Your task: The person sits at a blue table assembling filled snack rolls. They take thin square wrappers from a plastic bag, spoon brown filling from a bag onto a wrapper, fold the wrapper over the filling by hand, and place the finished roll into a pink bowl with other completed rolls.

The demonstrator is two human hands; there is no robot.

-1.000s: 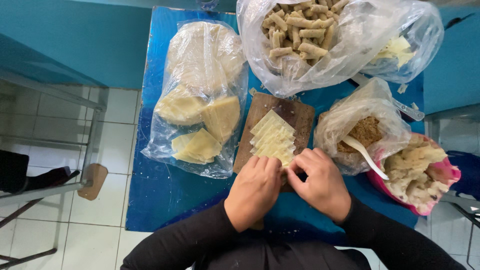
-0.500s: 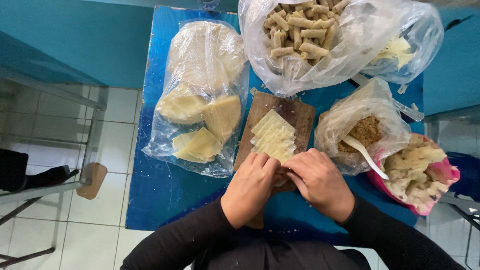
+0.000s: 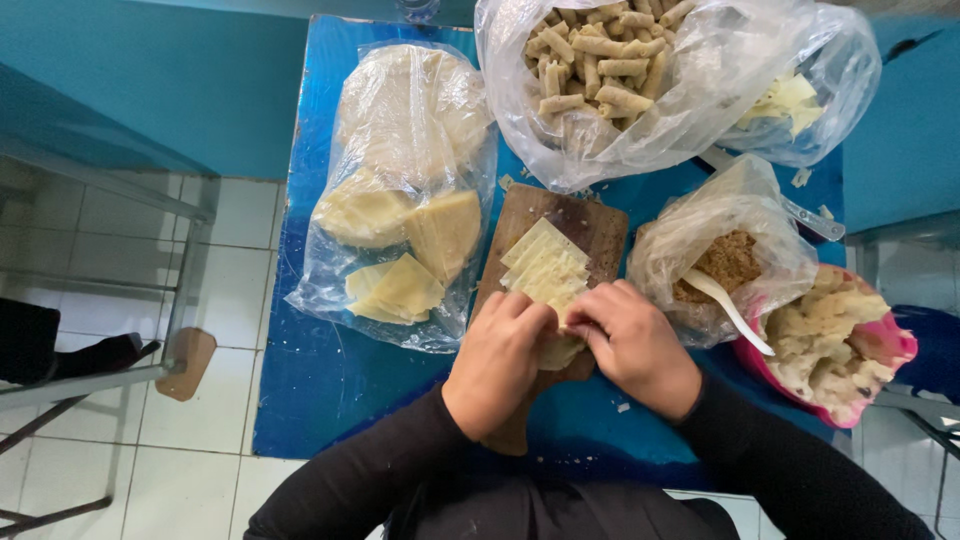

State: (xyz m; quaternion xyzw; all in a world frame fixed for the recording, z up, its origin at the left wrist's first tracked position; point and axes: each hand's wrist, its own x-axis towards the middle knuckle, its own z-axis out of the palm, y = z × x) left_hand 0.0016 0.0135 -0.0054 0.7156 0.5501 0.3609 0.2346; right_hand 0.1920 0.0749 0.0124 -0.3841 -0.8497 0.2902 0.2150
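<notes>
My left hand (image 3: 500,362) and my right hand (image 3: 632,345) meet over the near end of a brown wooden board (image 3: 580,225) on a small blue table (image 3: 330,380). Between their fingers they pinch a pale yellow dough wrapper (image 3: 558,350), mostly hidden under the fingers. A stack of square pale yellow wrappers (image 3: 545,268) lies on the board just beyond my fingertips. Both sleeves are black.
A clear bag of flat yellow dough sheets (image 3: 400,215) lies left of the board. A big bag of rolled pieces (image 3: 605,70) sits at the back. A bag of brown filling with a white spoon (image 3: 725,300) and a pink bowl (image 3: 880,345) of pale mash stand right. Tiled floor and a metal frame lie left.
My hands have stayed at the near end of the board, with the fingers shifting slightly as they work the wrapper between them. Nothing else has moved.
</notes>
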